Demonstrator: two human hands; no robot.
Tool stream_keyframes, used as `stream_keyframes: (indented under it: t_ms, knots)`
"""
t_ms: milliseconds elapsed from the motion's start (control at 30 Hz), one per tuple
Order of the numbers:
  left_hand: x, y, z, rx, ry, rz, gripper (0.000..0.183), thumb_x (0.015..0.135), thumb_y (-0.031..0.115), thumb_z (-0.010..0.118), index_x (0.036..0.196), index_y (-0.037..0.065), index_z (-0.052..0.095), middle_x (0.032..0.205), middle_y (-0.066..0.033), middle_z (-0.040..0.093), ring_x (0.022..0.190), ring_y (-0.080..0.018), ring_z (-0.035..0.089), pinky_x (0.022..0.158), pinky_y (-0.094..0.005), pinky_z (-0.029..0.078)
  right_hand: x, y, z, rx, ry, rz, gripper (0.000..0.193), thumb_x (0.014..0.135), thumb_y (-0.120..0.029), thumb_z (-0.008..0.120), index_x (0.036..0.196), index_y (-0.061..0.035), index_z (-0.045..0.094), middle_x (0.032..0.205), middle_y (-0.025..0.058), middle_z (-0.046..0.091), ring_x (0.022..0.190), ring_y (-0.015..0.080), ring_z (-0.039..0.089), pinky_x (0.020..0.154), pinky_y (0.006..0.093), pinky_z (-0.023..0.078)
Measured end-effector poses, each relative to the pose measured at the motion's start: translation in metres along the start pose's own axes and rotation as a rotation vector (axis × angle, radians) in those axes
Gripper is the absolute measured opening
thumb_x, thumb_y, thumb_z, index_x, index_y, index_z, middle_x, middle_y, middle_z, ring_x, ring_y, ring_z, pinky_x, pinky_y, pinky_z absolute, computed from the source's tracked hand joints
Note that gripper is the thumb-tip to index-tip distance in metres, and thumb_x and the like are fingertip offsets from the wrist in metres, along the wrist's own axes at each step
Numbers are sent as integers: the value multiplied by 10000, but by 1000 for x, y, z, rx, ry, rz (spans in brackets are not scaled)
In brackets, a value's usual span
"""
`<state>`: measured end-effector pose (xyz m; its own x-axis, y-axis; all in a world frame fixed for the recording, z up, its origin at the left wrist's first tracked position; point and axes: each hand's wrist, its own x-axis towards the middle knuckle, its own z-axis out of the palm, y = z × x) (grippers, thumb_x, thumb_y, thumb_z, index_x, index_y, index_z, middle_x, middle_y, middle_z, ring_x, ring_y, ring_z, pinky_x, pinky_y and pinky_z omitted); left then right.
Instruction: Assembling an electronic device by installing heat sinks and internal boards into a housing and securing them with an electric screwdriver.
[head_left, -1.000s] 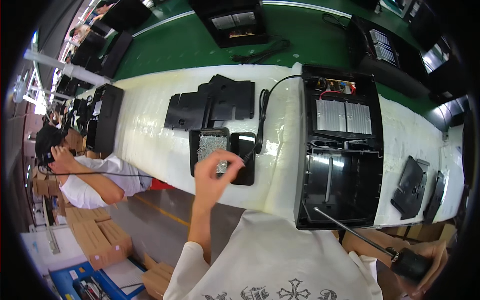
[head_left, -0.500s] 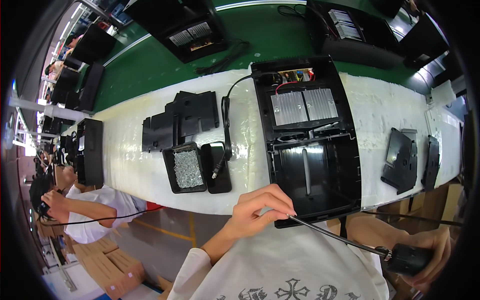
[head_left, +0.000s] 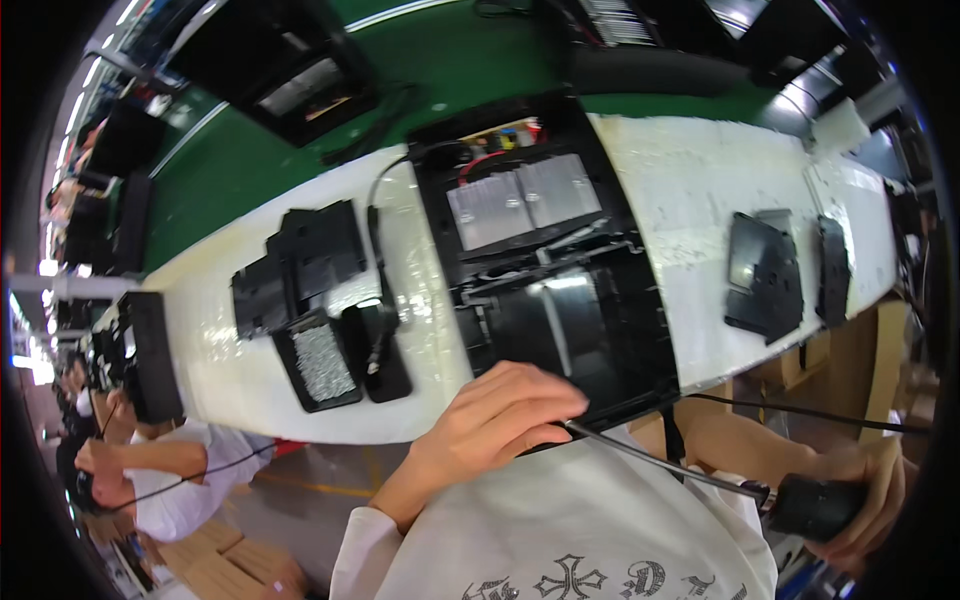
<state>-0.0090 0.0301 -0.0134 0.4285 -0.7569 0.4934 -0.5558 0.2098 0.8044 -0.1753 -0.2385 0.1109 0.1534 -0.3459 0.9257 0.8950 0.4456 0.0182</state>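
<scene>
At the tip of a long thin shaft, the fingers of my left hand (head_left: 500, 412) are closed together, blurred. Whatever small piece they pinch is hidden. My right hand (head_left: 878, 505) wraps round the black body of an electric screwdriver (head_left: 815, 508), whose shaft points left toward my left fingers. Just beyond lies an open black casing (head_left: 632, 330), with a finned metal plate (head_left: 487, 212) and a second finned plate (head_left: 560, 190). Red wires and small electronic parts (head_left: 510, 137) show at its far end. A black cable (head_left: 375, 240) runs from the casing's left side.
Left on the white padded bench (head_left: 425, 330) are an open black box (head_left: 288, 362) of small screws (head_left: 323, 365), a flat black tray (head_left: 395, 380) and black panels (head_left: 320, 245). More black panels (head_left: 762, 275) lie right. Another person (head_left: 190, 465) works far left.
The view has swung, so the casing and bench items sit further left in it. My left fingers remain by the shaft tip, now blurred. My right hand still grips the screwdriver.
</scene>
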Motion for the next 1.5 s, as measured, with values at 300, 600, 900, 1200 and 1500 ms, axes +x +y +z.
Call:
stream_keyframes:
  t_ms: [300, 600, 900, 1200, 1500]
  knots:
    - [16, 16, 31, 423, -515, -204, 632, 821, 422, 685, 1293, 27, 543, 1221, -76, 615, 1043, -270, 603, 906, -361, 495, 23, -91, -10, -278, -107, 235, 281, 708, -60, 802, 741, -34, 525, 594, 100, 586, 406, 174, 586, 338, 230, 529]
    - [9, 17, 32, 528, -580, -282, 419, 861, 343, 670, 1184, 81, 614, 1053, -22, 678, 831, -174, 666, 647, -301, 539, -26, 44, -2, -649, -62, 561, 530, 755, -263, 848, 911, -16, 406, 593, 138, 563, 398, 193, 573, 316, 272, 503]
    - [6, 13, 31, 534, -559, -266, 404, 897, 364, 637, 1169, 67, 617, 1038, -37, 685, 797, -155, 674, 579, -283, 547, -45, 49, -10, -630, -163, 610, 602, 738, -349, 855, 956, -14, 405, 611, 124, 564, 407, 199, 560, 331, 286, 502]
    - [9, 15, 30, 543, -543, -244, 404, 896, 366, 639, 1159, 60, 625, 1017, -38, 689, 789, -160, 675, 560, -284, 541, -55, 49, -14, -619, -187, 688, 563, 778, -383, 820, 950, -4, 440, 663, 141, 603, 432, 207, 582, 395, 311, 524]
    - [2, 18, 30, 558, -586, -291, 392, 924, 381, 598, 1195, 100, 631, 1013, 13, 694, 844, -149, 681, 582, -304, 536, -60, 42, -25, -400, -92, 828, 483, 781, -315, 808, 992, 27, 541, 724, 157, 588, 556, 292, 582, 499, 375, 491]
